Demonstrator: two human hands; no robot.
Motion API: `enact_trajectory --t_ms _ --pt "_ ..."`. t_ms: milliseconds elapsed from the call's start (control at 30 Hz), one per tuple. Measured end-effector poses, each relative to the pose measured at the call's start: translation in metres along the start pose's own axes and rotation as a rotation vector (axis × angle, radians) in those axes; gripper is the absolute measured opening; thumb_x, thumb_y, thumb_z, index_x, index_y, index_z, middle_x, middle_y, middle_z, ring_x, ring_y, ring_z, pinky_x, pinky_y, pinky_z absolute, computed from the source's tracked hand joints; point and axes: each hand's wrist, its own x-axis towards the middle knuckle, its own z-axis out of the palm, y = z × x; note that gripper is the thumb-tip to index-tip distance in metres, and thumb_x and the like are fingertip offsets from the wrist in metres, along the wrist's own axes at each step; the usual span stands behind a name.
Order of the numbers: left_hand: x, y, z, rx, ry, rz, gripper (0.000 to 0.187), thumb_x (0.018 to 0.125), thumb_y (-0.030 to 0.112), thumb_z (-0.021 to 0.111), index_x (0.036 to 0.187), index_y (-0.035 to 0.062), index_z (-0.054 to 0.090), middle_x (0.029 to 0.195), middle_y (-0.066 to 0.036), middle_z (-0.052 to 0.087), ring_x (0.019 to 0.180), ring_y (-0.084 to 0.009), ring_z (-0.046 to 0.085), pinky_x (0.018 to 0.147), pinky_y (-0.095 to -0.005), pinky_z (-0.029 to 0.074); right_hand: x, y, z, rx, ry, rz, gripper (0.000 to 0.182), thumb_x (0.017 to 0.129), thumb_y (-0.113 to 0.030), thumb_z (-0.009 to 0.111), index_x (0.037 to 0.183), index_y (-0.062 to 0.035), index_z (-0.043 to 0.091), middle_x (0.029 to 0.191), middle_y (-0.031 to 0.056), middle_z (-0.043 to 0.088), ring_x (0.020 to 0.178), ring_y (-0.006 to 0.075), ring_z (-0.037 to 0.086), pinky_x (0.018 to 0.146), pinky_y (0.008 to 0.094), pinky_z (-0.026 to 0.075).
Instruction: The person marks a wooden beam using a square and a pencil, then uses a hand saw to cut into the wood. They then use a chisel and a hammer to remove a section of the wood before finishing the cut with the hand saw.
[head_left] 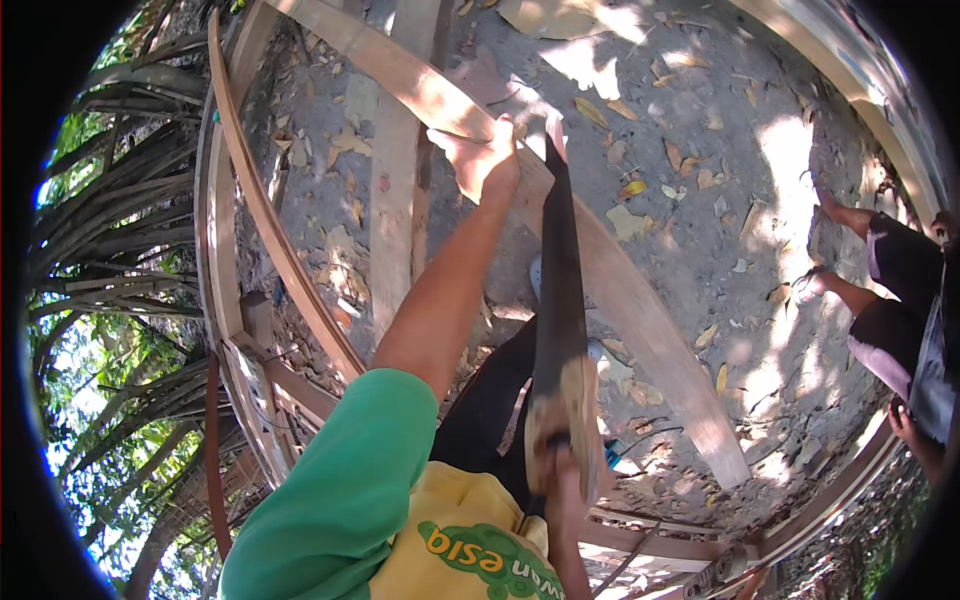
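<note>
My left hand presses flat on a long pale wooden plank that runs diagonally from upper left to lower right, above the ground. My right hand grips the wooden handle of a hand saw. The dark blade points away from me, and its far end meets the plank just right of my left hand. My green sleeve and yellow shirt fill the bottom of the view.
More planks and curved timber frames lie on the leaf-strewn ground to the left. A second person stands at the right edge. Palm fronds hang on the far left.
</note>
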Motion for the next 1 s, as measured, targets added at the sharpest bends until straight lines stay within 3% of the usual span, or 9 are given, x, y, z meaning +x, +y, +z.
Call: enact_trajectory --t_ms 67,100,200,333,433,600,667,967,1000 --pt "-0.003 -0.004 -0.003 0.014 0.002 -0.003 0.125 0.069 0.051 0.082 0.157 0.0038 0.007 0.134 -0.029 0.058 0.12 -0.0435 0.061 0.105 -0.0479 0.047 0.107 -0.009 0.071 0.059 0.009 -0.117 0.016 0.092 -0.016 0.066 0.089 -0.0004 0.067 0.066 0.0015 0.06 0.059 0.0092 0.054 0.053 0.0275 0.04" --pt "-0.002 0.002 -0.001 0.008 0.003 0.009 0.124 0.07 0.052 0.081 0.157 0.003 0.007 0.132 -0.03 0.059 0.12 -0.0441 0.06 0.105 -0.0484 0.047 0.14 -0.018 0.095 0.221 0.033 -0.149 0.02 0.092 -0.015 0.065 0.077 -0.0021 0.061 0.063 0.0019 0.059 0.057 0.0097 0.054 0.052 0.028 0.041" --pt "-0.005 -0.001 -0.009 0.017 -0.041 -0.023 0.125 0.07 0.054 0.081 0.157 0.0029 0.007 0.131 -0.031 0.059 0.121 -0.0447 0.06 0.104 -0.0485 0.047 0.154 -0.04 0.089 0.297 -0.064 -0.098 0.02 0.092 -0.014 0.066 0.076 -0.0022 0.061 0.063 0.0017 0.059 0.055 0.0105 0.054 0.052 0.0279 0.041" --pt "-0.001 -0.006 0.002 -0.005 -0.006 0.022 0.124 0.069 0.051 0.081 0.157 0.0038 0.008 0.135 -0.028 0.057 0.12 -0.043 0.06 0.103 -0.0488 0.048 0.044 -0.028 0.025 0.036 0.018 0.017 0.026 0.091 -0.02 0.067 0.107 0.0011 0.068 0.065 0.0015 0.062 0.057 0.0081 0.056 0.054 0.0255 0.043" --pt "0.005 -0.002 0.001 -0.077 -0.015 0.058 0.124 0.069 0.046 0.083 0.158 0.005 0.007 0.136 -0.026 0.056 0.117 -0.0425 0.062 0.101 -0.0487 0.049 -0.068 -0.019 -0.039 -0.083 0.004 0.127 0.041 0.087 -0.025 0.069 0.115 0.0055 0.067 0.093 0.0084 0.069 0.077 0.0156 0.065 0.07 0.0307 0.052" --pt "0.003 -0.01 0.001 -0.165 -0.02 0.14 0.122 0.07 0.05 0.083 0.155 0.0003 0.012 0.135 -0.029 0.056 0.124 -0.0425 0.058 0.106 -0.0474 0.045 0.045 0.03 0.034 0.053 0.112 -0.02 0.031 0.087 -0.02 0.071 0.105 0.0047 0.069 0.079 0.0066 0.067 0.065 0.012 0.062 0.058 0.0287 0.049" --pt "-0.001 -0.008 -0.001 -0.097 0.0 0.064 0.122 0.069 0.051 0.083 0.154 -0.0001 0.013 0.134 -0.029 0.057 0.123 -0.0423 0.058 0.105 -0.0477 0.045 0.131 -0.007 0.094 0.232 0.064 -0.154 0.012 0.089 -0.008 0.065 0.081 -0.0002 0.062 0.061 0.0028 0.059 0.052 0.0101 0.054 0.049 0.0261 0.042" --pt "0.005 -0.009 0.006 -0.04 0.055 0.105 0.114 0.069 0.053 0.082 0.147 -0.0007 0.019 0.121 -0.029 0.062 0.11 -0.0441 0.064 0.097 -0.0489 0.051 0.145 -0.055 0.079 0.156 -0.074 -0.059 0.018 0.093 -0.017 0.064 0.088 0.0005 0.066 0.065 0.0023 0.061 0.057 0.0109 0.057 0.054 0.0274 0.043" --pt "0.003 -0.004 0.003 -0.021 0.01 0.022 0.125 0.069 0.048 0.082 0.159 0.0058 0.006 0.136 -0.027 0.057 0.117 -0.0429 0.063 0.102 -0.0472 0.05 0.126 -0.047 0.067 0.097 -0.058 -0.049 0.019 0.093 -0.018 0.065 0.092 0.0009 0.067 0.066 0.0022 0.062 0.058 0.0108 0.057 0.055 0.0276 0.044"
